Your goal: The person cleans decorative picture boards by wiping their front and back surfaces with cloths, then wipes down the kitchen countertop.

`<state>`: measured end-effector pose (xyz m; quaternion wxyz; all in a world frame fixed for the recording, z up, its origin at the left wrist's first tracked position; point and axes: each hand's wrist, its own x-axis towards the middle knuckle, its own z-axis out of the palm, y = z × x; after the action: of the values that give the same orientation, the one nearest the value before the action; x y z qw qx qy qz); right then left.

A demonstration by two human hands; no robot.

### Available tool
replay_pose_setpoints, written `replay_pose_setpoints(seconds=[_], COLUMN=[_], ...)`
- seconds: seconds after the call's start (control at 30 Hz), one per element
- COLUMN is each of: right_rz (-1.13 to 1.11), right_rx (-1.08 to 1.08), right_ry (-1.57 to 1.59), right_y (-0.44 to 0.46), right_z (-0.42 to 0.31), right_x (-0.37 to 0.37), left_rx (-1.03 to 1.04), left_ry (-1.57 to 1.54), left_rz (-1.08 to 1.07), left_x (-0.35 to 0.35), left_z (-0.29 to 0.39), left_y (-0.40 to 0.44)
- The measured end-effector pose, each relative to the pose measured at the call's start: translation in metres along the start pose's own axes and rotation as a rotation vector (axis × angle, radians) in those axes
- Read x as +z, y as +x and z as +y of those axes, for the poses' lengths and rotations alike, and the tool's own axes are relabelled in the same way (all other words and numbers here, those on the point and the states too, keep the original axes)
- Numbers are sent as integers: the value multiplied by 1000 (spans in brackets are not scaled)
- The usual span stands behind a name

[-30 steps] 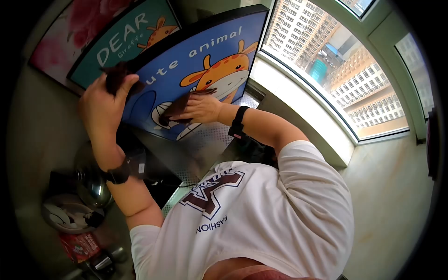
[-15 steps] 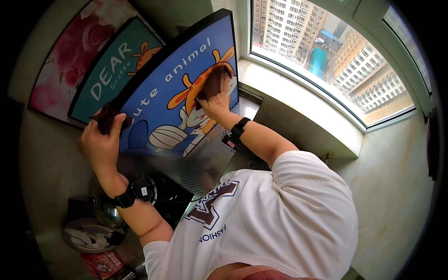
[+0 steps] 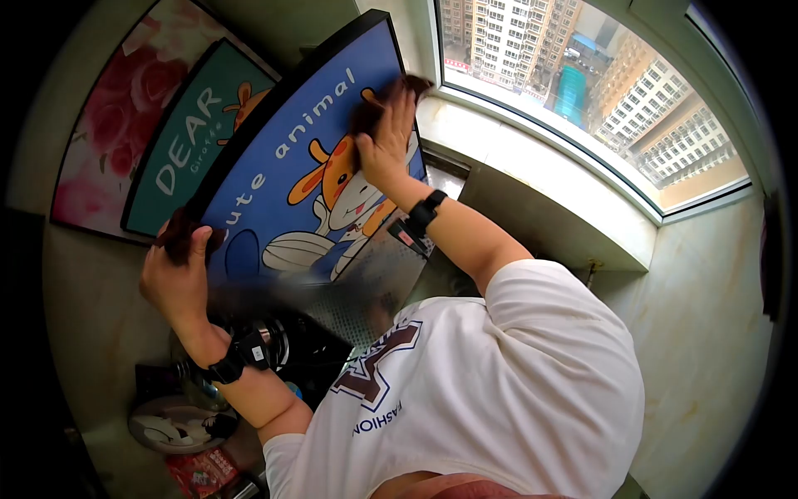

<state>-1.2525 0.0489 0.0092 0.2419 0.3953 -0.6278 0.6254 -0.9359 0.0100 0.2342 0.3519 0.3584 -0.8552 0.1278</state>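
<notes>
A blue picture panel (image 3: 287, 179) with a cartoon giraffe and white lettering stands tilted in front of me, its edge dark. At its left edge my left hand (image 3: 176, 279) is closed round a dark brown cloth (image 3: 184, 233), thumb to the front and most fingers behind, out of sight. Near the panel's upper right side my right hand (image 3: 389, 148) presses a second brown cloth (image 3: 366, 116) against the printed face. Its fingers lie straight over that cloth, which sticks out on both sides of them.
Behind stand a green "DEAR" panel (image 3: 187, 137) and a rose picture (image 3: 108, 125). A window (image 3: 582, 100) with a pale sill (image 3: 532, 179) is at the right. Lower left are an oval patterned plate (image 3: 158, 428), a red packet (image 3: 202, 472) and dark cookware partly hidden by my arm.
My right hand and its cloth have moved up the panel, from the giraffe's head towards the upper right edge. The left hand still grips the left edge; the panel has shifted slightly left.
</notes>
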Motion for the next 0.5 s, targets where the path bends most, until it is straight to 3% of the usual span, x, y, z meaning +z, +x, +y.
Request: replay_pose_setpoints(seconds=[0.13,0.2,0.27,0.33,0.47,0.5], right_rz=[-128,-40,-52,97,137,43], right_rx=[176,71,-206,-195,38,146], right_ry=[-9,107,-12,155,262,314], right_y=[-46,-15,35,95,134,126], right_z=[17,8,2,-26,-32,-22], right_x=[-12,-18,-19,-25,-31,-36], left_rx=[48,26,3,-49,-47,-35], left_ry=[22,-8,-42,-58,-35,-14], left_rz=[24,28,15,7,-34,-15], left_x=[3,2,1,2,-2,-1], left_z=[-5,0,2,-1,2,0], left_y=[0,0,-2,-3,-1,-2])
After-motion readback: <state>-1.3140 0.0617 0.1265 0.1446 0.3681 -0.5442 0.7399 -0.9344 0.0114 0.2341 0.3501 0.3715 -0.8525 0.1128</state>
